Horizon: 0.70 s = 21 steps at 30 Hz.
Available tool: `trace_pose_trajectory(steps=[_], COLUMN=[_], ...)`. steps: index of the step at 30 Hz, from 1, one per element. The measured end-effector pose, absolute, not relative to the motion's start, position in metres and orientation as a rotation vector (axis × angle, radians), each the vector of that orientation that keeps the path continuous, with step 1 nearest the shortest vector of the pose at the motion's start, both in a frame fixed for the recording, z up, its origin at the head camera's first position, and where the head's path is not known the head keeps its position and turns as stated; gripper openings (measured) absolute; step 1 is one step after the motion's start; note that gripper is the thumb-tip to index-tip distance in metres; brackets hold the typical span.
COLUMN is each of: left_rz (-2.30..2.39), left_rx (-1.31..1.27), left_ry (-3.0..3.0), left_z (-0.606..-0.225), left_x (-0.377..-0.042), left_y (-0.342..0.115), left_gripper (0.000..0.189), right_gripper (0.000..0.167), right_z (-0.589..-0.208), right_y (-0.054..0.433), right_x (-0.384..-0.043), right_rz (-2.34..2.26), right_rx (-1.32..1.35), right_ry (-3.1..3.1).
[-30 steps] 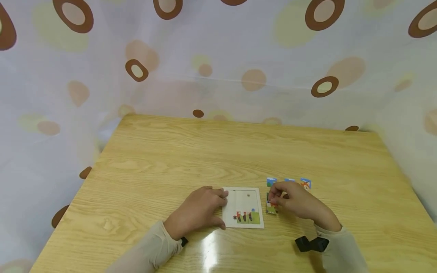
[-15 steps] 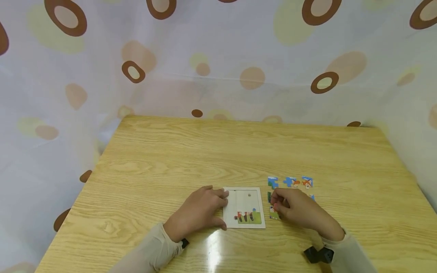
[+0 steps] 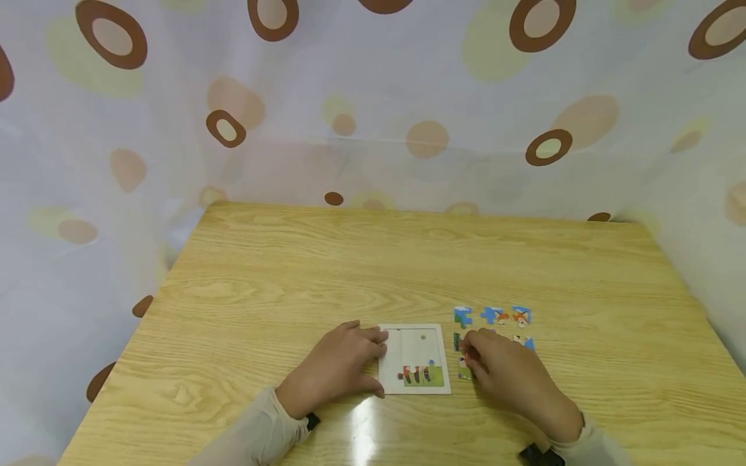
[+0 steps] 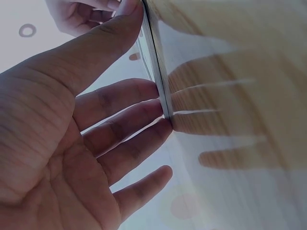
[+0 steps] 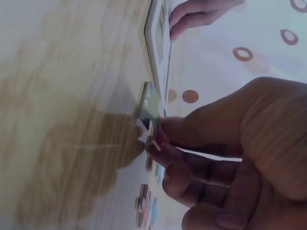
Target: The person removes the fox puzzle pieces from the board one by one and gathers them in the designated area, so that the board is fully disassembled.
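My left hand (image 3: pixel 335 366) lies at the left edge of a square white puzzle board (image 3: pixel 410 346). In the left wrist view its thumb and fairly straight fingers (image 4: pixel 129 143) touch the board's edge. Part of a picture, green with red and dark stripes, fills the board's lower right. Just right of the board, my right hand (image 3: pixel 504 375) pinches a green puzzle piece (image 5: pixel 152 103) between thumb and index finger. That piece is tilted close over the table in the right wrist view, and the fingers cover part of it.
Several loose puzzle pieces lie right of the board, among them a blue-and-green piece (image 3: pixel 462 316) and a fox-face piece (image 3: pixel 521 316). Others are partly hidden under the right hand. A patterned curtain (image 3: pixel 373 129) stands behind the wooden table (image 3: pixel 350 265).
My right hand has come nearer the table's front, uncovering the back row of pieces, and its fingers have moved onto the green puzzle piece. The left hand stays at the board's edge.
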<state>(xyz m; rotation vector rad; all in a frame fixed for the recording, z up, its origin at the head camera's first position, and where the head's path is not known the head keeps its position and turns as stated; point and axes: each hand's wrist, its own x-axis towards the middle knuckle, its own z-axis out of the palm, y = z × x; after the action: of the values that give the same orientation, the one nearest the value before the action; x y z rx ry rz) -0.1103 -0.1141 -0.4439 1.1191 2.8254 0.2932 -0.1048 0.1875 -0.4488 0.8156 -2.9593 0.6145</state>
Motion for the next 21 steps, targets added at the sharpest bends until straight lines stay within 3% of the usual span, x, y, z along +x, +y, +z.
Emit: trace_pose_trajectory(steps=[12, 21], left_rz=[0.298, 0.3], left_rx=[1.109, 1.087], left_ry=[2.831, 2.824], left_z=[-0.445, -0.444], left_x=[-0.109, -0.109], left_y=[-0.116, -0.115], left_gripper=[0.063, 0.062], right_gripper=[0.019, 0.023], right_z=[-0.454, -0.444], right_y=[0.181, 0.153], right_x=[-0.097, -0.092], right_rz=[0.468, 0.652], right_rx=[0.813, 0.867], right_ry=[-2.825, -2.787])
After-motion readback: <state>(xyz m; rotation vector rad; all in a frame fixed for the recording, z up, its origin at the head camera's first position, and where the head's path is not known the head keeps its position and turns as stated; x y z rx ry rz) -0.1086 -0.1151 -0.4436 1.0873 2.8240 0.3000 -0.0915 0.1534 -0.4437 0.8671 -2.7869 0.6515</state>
